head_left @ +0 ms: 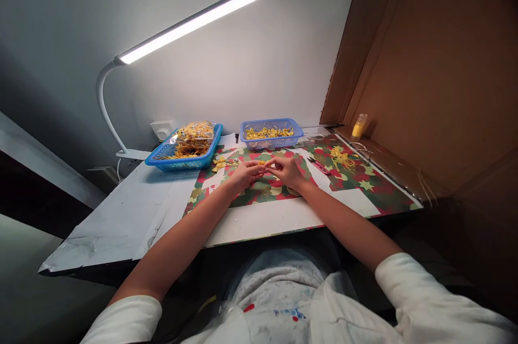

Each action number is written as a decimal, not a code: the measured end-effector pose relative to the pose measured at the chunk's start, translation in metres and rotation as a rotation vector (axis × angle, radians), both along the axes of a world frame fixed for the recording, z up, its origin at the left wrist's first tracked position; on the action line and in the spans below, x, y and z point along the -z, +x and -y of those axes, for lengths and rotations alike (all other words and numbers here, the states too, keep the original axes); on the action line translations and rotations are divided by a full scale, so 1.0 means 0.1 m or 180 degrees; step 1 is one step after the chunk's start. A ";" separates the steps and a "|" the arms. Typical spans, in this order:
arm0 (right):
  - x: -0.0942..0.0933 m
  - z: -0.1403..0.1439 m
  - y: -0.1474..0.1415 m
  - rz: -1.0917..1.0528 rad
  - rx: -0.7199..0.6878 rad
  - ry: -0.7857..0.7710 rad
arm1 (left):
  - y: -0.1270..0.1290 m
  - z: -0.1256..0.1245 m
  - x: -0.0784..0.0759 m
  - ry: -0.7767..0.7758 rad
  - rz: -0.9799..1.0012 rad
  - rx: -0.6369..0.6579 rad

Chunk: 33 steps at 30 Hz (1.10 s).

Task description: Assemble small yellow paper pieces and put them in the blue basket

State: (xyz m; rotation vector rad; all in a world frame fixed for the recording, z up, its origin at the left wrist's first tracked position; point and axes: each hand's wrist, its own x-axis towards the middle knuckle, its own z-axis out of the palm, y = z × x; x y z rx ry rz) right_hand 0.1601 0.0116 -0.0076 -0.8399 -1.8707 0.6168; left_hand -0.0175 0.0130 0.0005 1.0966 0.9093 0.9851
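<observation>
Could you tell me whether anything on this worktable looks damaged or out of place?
The white table covering is creased and torn near the left front corner. A loose tangle of yellow pieces lies on the patterned mat, outside both blue baskets.

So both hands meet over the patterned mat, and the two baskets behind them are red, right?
Not quite: the head view shows both baskets are blue, the left basket and right basket. The left hand and right hand do meet over the patterned mat.
</observation>
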 end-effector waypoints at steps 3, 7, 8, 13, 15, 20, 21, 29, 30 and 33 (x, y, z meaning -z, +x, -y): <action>0.00 -0.01 0.01 0.0056 -0.0029 -0.0075 | 0.01 0.01 -0.02 0.0108 -0.0045 -0.0033; 0.00 0.00 0.01 0.0026 -0.0029 -0.0135 | 0.02 0.04 -0.04 0.0180 -0.0096 0.0009; 0.00 0.01 0.01 0.0004 -0.0028 -0.0146 | 0.02 0.04 -0.04 0.0185 -0.0111 0.0014; -0.07 -0.03 0.05 -0.0583 0.0157 -0.0408 | 0.02 0.02 -0.02 0.0253 -0.0217 -0.0137; -0.12 -0.11 0.12 -0.1220 0.0278 -0.0627 | 0.01 0.02 -0.04 0.0479 -0.0491 -0.0201; -0.28 -0.33 0.41 -0.3012 0.0704 -0.0946 | -0.03 0.20 -0.21 0.2042 -0.2535 -0.0041; -0.30 -0.36 0.45 -0.3242 0.0766 -0.1014 | -0.03 0.27 -0.24 0.2410 -0.3042 -0.0047; -0.34 -0.34 0.34 -0.3445 0.0348 -0.1896 | 0.06 0.62 -0.24 0.2835 -0.4488 0.0377; -0.35 -0.32 0.33 -0.3411 0.0264 -0.1916 | 0.05 0.61 -0.24 0.2832 -0.4430 0.0311; -0.43 -0.24 0.32 -0.3258 0.0014 -0.1858 | 0.03 0.57 -0.22 0.2916 -0.3996 0.0243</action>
